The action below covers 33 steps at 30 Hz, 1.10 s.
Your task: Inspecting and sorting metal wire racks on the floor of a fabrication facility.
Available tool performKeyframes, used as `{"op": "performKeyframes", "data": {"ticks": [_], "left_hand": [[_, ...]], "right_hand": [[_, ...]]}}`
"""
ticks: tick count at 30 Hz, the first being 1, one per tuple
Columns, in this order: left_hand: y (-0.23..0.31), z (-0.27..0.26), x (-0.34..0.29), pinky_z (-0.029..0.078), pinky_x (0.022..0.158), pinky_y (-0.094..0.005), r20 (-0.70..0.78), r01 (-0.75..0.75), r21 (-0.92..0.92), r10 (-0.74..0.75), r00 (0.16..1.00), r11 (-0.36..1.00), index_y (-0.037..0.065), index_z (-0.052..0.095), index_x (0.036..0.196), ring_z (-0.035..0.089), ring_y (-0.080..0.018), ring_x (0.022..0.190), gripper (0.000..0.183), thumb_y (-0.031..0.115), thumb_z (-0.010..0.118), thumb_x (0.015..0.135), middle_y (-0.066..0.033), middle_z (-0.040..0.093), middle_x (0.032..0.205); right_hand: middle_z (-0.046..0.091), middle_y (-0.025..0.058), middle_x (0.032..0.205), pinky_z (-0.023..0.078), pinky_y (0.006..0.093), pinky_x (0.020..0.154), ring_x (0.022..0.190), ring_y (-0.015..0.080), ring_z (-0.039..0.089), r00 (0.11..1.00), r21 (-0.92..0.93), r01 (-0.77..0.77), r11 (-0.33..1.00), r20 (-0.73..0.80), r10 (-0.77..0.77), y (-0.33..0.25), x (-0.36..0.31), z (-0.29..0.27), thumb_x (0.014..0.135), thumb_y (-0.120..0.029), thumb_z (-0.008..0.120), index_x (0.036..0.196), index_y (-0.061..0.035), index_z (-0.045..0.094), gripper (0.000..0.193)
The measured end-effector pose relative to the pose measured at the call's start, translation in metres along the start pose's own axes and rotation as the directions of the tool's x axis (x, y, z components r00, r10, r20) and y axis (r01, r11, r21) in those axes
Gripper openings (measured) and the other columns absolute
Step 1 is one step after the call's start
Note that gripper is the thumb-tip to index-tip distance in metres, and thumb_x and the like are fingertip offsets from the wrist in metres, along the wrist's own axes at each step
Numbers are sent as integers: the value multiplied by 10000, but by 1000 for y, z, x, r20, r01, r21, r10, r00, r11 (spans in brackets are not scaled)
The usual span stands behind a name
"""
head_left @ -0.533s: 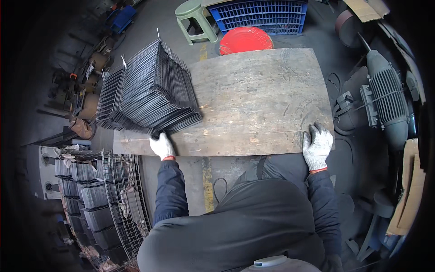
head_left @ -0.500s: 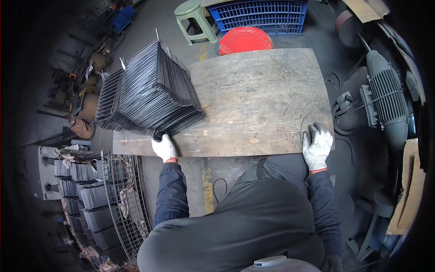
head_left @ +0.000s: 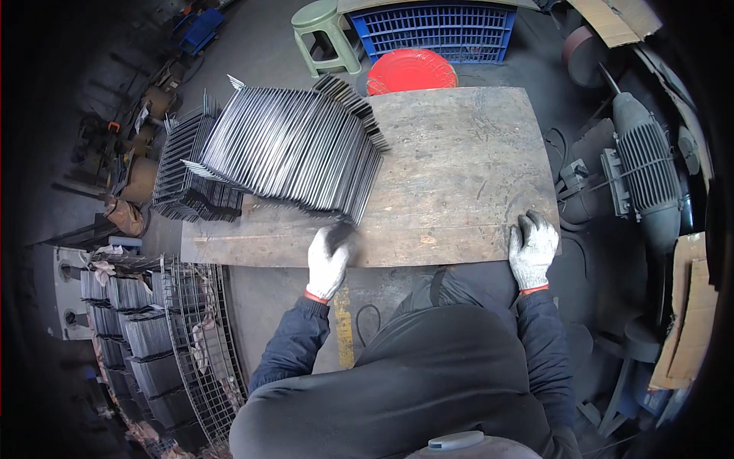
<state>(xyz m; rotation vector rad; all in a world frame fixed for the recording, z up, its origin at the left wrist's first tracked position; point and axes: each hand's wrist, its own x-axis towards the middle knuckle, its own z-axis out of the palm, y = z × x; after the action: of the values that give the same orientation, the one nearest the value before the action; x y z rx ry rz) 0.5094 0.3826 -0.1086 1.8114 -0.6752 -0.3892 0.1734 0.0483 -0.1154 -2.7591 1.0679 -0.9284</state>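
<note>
A large bundle of thin bent metal pieces, packed side by side, leans on the left half of a worn wooden tabletop. To its left stands a smaller, darker bundle of similar metal pieces. My left hand, in a white glove with dark fingers, is at the near lower edge of the large bundle; its fingers are smeared by motion, so their grip is unclear. At the near right corner of the tabletop rests my gloved right hand, fingers loosely bent, thumb apart, holding nothing.
Beyond the tabletop are a red round stool, a green stool and a blue crate. A wire basket with more metal stacks stands at lower left. A grey motor stands at the right, above cardboard.
The large bundle has swung and shifted right, opening a gap from the smaller bundle at the left. My left hand has moved right along the front edge. My right hand has stayed about still.
</note>
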Motion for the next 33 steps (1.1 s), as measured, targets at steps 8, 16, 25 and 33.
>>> {"op": "performKeyframes", "data": {"ticks": [8, 16, 25, 33], "left_hand": [[6, 56, 69, 556, 1035, -376, 170, -16, -126, 38, 985, 992, -69, 606, 1408, 708, -274, 1184, 533, 127, 772, 942, -195, 708, 1286], [49, 109, 83, 484, 1160, -411, 235, -165, -97, 184, 955, 981, -46, 494, 1521, 617, -279, 1348, 595, 102, 731, 996, -196, 626, 1464], [4, 14, 61, 461, 1174, -433, -844, 72, 18, -24, 536, 997, -25, 418, 1553, 516, -323, 1408, 617, 62, 644, 985, -224, 506, 1551], [-15, -1, 92, 525, 946, -321, -547, -102, -511, -232, 804, 853, 5, 631, 1262, 627, -169, 1048, 356, 6, 719, 917, -59, 683, 1187]], "right_hand": [[704, 131, 1274, 459, 506, 1035, 1158, 364, 645, 999, -6, 27, 1000, -37, -27, -3, 1, 0, 921, -183, 776, 1174, -83, 725, 277], [692, 138, 1278, 470, 506, 996, 1136, 367, 646, 1000, -3, 11, 1000, -17, -11, -5, -1, -3, 927, -181, 773, 1173, -87, 714, 270], [690, 144, 1281, 467, 510, 979, 1128, 376, 641, 1000, 1, -16, 1000, -3, 16, -1, -2, 0, 927, -179, 769, 1188, -95, 693, 285], [691, 149, 1282, 464, 505, 999, 1154, 375, 642, 1000, 0, -1, 1000, -13, 1, -1, -3, 1, 925, -181, 772, 1193, -82, 706, 293]]}}
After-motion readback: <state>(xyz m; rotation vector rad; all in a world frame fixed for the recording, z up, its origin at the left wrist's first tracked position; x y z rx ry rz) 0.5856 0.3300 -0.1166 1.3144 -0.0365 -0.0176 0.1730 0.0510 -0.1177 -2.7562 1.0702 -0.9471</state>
